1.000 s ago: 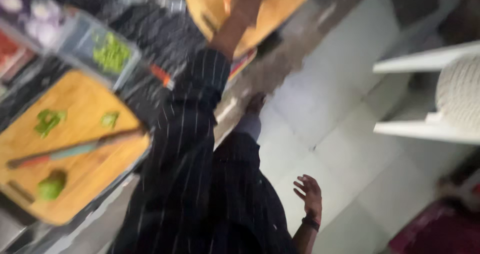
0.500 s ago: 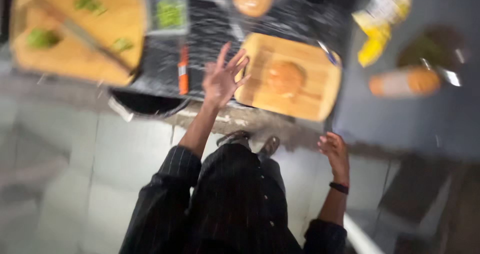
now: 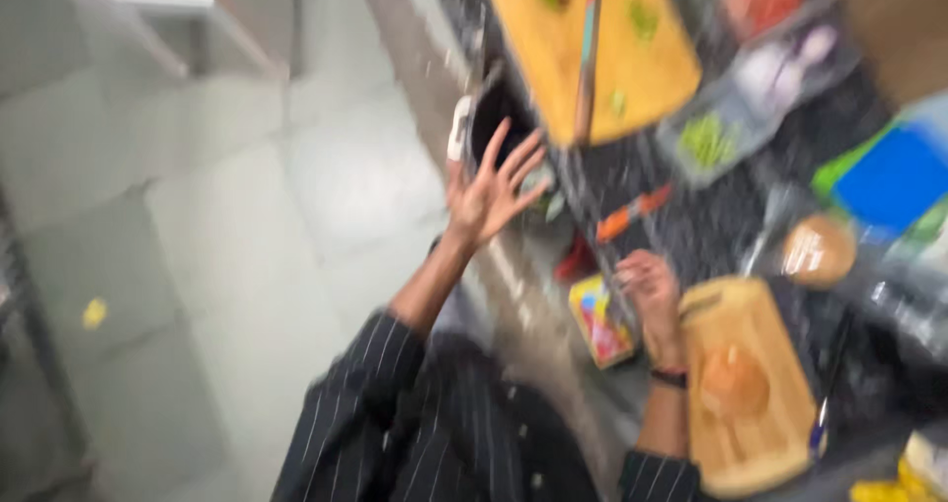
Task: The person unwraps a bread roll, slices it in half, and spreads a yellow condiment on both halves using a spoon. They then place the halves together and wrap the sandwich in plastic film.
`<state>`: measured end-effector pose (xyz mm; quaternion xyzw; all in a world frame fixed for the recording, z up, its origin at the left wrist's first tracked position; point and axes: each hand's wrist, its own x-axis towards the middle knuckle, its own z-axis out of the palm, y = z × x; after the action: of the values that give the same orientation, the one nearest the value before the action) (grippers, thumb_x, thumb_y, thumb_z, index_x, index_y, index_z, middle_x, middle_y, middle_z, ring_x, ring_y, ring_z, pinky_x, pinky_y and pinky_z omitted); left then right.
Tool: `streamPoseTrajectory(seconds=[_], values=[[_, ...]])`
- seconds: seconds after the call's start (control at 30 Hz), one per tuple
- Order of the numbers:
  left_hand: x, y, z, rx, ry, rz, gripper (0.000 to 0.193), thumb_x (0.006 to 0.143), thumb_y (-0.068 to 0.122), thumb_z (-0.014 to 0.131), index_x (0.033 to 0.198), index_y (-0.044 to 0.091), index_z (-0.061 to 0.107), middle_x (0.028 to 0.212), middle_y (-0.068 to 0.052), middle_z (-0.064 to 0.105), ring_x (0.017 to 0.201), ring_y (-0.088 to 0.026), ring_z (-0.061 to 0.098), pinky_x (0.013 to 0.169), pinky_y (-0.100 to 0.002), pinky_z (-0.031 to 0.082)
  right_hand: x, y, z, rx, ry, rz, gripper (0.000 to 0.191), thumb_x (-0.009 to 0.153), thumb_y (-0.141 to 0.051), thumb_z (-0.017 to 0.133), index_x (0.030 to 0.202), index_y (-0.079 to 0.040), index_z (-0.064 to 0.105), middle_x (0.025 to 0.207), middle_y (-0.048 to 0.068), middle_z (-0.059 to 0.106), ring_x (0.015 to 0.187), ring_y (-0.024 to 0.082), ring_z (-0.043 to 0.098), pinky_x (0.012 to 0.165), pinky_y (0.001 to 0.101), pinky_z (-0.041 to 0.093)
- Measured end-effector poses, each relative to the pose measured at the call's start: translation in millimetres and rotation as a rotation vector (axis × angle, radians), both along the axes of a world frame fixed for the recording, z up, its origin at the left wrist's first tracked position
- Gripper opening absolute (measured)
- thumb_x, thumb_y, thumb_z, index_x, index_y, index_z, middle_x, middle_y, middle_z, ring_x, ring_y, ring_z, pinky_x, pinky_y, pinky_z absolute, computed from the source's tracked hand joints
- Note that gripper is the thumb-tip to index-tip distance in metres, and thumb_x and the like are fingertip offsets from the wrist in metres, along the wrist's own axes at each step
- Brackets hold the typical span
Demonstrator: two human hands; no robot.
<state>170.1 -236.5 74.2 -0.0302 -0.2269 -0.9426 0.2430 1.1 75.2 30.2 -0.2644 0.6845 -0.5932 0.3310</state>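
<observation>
Small cutting board (image 3: 755,393) with a round bun-like thing (image 3: 733,382) on it lies at the dark counter's (image 3: 691,216) near edge, just beside your right hand (image 3: 647,283), which curls loosely at the board's corner; frame's too blurred to tell if it pinches anything. Your left hand (image 3: 489,191) is raised, fingers spread, holding nothing, in front of a dark pot (image 3: 494,117) beside the big cutting board (image 3: 592,48), where a knife (image 3: 590,53) lies among green bits.

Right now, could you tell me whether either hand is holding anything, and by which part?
The left hand is open with fingers spread and holds nothing. The right hand is curled by the board; blur hides any grip.
</observation>
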Motion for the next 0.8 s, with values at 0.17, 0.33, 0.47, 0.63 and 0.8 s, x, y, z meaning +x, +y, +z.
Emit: streamPoseTrajectory(seconds=[0.17,0.33,0.47,0.63,0.8], values=[[29,-111,-4,0.037,-0.227,0.164,0.094,0.091,0.08,0.037,0.164,0.023,0.02,0.165,-0.019,0.033,0.151,-0.034,0.032,0.12,-0.059,0.029,7,-192,-5,0.141,-0.163,0.072,0.044,0.091,-0.013,0.069,0.133,-0.005,0.058,0.113,0.005,0.072,0.097,0.011,0.068,0.078,0.029,0.056],[111,-214,-45,0.11,-0.389,0.409,0.09,0.092,0.073,0.042,0.162,0.019,0.023,0.157,-0.023,0.04,0.144,-0.038,0.038,0.115,-0.061,0.032,28,-306,-37,0.248,-0.184,0.282,0.05,0.093,-0.017,0.071,0.139,-0.007,0.053,0.117,0.005,0.072,0.1,0.012,0.068,0.082,0.0281,0.057],[150,-288,-81,0.212,-0.532,0.564,0.083,0.095,0.063,0.049,0.162,0.019,0.024,0.156,-0.022,0.04,0.14,-0.034,0.04,0.114,-0.059,0.034,31,-388,-60,0.405,-0.221,0.395,0.055,0.091,-0.017,0.072,0.141,-0.009,0.05,0.116,0.005,0.071,0.1,0.012,0.067,0.08,0.029,0.058],[123,-424,-115,0.274,-0.583,0.587,0.081,0.093,0.06,0.05,0.16,0.023,0.024,0.157,-0.021,0.04,0.138,-0.033,0.044,0.11,-0.059,0.037,-9,-540,-84,0.275,-0.173,0.407,0.058,0.095,-0.019,0.069,0.146,-0.009,0.044,0.115,0.006,0.071,0.098,0.012,0.068,0.08,0.0278,0.057],[46,-598,-140,0.28,-0.535,0.561,0.082,0.095,0.058,0.054,0.162,0.022,0.024,0.157,-0.022,0.041,0.138,-0.034,0.045,0.112,-0.058,0.037,-68,-739,-114,0.157,-0.372,0.332,0.059,0.094,-0.02,0.073,0.145,-0.006,0.048,0.121,0.007,0.068,0.099,0.014,0.066,0.079,0.0299,0.055]])
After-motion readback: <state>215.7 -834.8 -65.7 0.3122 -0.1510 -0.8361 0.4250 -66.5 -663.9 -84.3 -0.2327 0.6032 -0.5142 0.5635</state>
